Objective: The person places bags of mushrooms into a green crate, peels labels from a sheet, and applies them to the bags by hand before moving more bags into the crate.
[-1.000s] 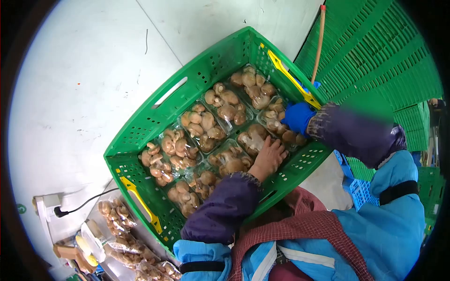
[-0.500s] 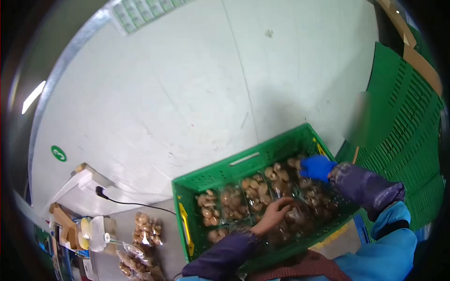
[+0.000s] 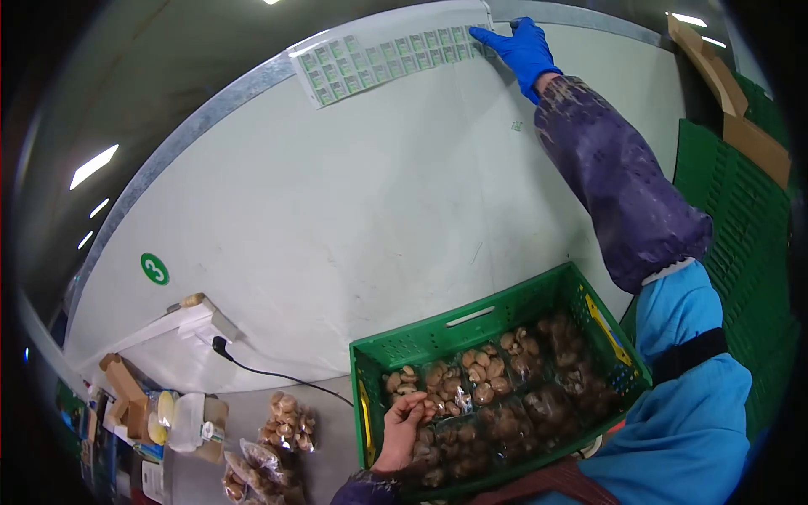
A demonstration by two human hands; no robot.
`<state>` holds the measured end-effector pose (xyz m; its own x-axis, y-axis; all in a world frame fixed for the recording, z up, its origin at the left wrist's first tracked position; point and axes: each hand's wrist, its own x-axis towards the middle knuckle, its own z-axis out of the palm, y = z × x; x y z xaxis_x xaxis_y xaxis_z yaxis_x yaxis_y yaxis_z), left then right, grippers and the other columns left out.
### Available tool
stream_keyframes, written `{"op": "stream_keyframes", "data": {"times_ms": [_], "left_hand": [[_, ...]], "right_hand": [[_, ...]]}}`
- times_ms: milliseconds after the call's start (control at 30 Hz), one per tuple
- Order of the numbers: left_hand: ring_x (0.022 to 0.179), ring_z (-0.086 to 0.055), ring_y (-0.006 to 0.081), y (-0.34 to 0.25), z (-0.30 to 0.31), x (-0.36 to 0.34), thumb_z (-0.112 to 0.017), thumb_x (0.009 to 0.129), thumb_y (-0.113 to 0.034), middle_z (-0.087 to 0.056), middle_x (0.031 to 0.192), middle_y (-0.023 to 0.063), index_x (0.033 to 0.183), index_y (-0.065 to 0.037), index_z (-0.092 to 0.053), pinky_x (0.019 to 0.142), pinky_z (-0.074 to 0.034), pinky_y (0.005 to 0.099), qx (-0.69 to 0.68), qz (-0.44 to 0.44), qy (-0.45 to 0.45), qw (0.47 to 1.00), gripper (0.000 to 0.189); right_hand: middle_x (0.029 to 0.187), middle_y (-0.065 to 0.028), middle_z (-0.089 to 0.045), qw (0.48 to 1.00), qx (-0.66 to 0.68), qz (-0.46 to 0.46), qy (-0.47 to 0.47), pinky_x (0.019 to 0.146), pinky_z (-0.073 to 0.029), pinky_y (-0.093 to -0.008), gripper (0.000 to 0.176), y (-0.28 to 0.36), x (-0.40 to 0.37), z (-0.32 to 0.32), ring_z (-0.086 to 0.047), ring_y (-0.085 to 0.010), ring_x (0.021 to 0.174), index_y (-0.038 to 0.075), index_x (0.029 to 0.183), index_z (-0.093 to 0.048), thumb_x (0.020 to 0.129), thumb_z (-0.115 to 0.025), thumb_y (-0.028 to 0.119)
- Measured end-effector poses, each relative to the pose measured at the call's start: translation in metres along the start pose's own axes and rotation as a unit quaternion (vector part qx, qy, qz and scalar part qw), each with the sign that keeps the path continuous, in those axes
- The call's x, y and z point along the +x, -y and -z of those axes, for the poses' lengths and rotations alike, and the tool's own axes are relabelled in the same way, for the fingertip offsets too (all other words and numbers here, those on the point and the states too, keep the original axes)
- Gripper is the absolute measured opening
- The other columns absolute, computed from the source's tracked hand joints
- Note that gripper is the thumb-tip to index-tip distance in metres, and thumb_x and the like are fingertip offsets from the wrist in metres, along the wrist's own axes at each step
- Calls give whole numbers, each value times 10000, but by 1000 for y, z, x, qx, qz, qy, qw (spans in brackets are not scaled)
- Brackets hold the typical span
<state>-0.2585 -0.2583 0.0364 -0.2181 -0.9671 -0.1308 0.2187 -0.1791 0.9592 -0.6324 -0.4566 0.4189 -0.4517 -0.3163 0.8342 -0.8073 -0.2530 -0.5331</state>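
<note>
Right hand [image 3: 523, 46] raised from crate [image 3: 438, 335], touching label sheet [image 3: 370, 63]

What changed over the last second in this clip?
The blue-gloved right hand left the green plastic crate and rose to the sheet of green labels on the white wall, fingers touching it. The bare left hand slid toward the crate's left end, over the wrapped mushroom packs. Crate and packs stayed put.
</note>
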Motion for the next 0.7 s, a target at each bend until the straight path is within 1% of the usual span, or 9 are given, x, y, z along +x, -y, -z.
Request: {"op": "stream_keyframes", "data": {"times_ms": [67,167,267,333,367,467,533,600,700], "left_hand": [[764,-572,104,-1,6,-1,-495,884,-32,-607,873,46,1033,-15,-557,708,-463,217,-17,-17,-4,1000,163],[755,-567,101,-2,12,-4,-499,884,-40,-607,871,46,1028,-16,-557,702,-460,217,-30,-24,-9,999,157],[740,-557,95,-15,11,-4,-489,890,-44,-604,869,44,1020,-16,-557,695,-457,214,-39,-23,-14,999,149],[729,-549,92,-29,12,0,-470,899,-43,-596,855,37,1010,-17,-555,695,-458,214,-41,-33,-11,999,143],[731,-546,88,-41,8,1,-462,903,-48,-587,844,32,1002,-17,-549,696,-460,218,-46,-45,-12,998,135],[743,-550,88,-64,8,15,-467,903,-62,-585,844,32,1012,-17,-544,702,-463,222,-47,-88,-7,995,140],[756,-553,88,-83,0,21,-479,900,-80,-588,860,35,1030,-16,-541,709,-460,219,-34,-99,-9,994,157],[765,-557,90,-102,-9,22,-488,898,-93,-593,874,37,1041,-19,-543,723,-455,215,14,-117,-21,993,170],[771,-556,93,-117,-21,17,-487,898,-94,-598,875,33,1038,-23,-551,739,-449,213,30,-127,-18,991,170]], "right_hand": [[1119,-244,-500,999,19,24,-33,866,-429,-367,848,9,1,-14,-523,-307,1023,-58,1147,-448,599,-743,518],[1067,-221,-541,999,4,12,-39,827,-441,-367,705,19,0,-27,-540,-285,977,-35,1043,-534,616,-740,487],[971,-187,-580,998,0,58,-13,769,-452,-364,546,21,4,-29,-566,-270,890,-12,893,-597,636,-733,450],[931,-168,-593,994,77,50,66,732,-455,-357,452,26,-1,-20,-582,-272,825,5,791,-618,656,-723,423],[947,-184,-588,992,74,101,-30,727,-457,-368,535,6,13,-41,-587,-294,788,-12,832,-605,632,-729,468],[980,-203,-582,991,-43,40,-118,743,-463,-386,659,19,10,-29,-588,-309,834,-33,919,-577,601,-730,524],[989,-213,-577,971,-122,81,-189,760,-467,-408,768,22,8,-36,-588,-325,878,-49,991,-536,576,-725,569],[1017,-212,-571,995,-92,5,-42,782,-465,-413,783,38,-1,-26,-583,-337,908,-41,1033,-519,584,-718,569],[929,-189,-614,1000,-20,-5,4,755,-475,-384,652,40,7,-26,-609,-304,853,-30,979,-576,624,-724,496]]}}
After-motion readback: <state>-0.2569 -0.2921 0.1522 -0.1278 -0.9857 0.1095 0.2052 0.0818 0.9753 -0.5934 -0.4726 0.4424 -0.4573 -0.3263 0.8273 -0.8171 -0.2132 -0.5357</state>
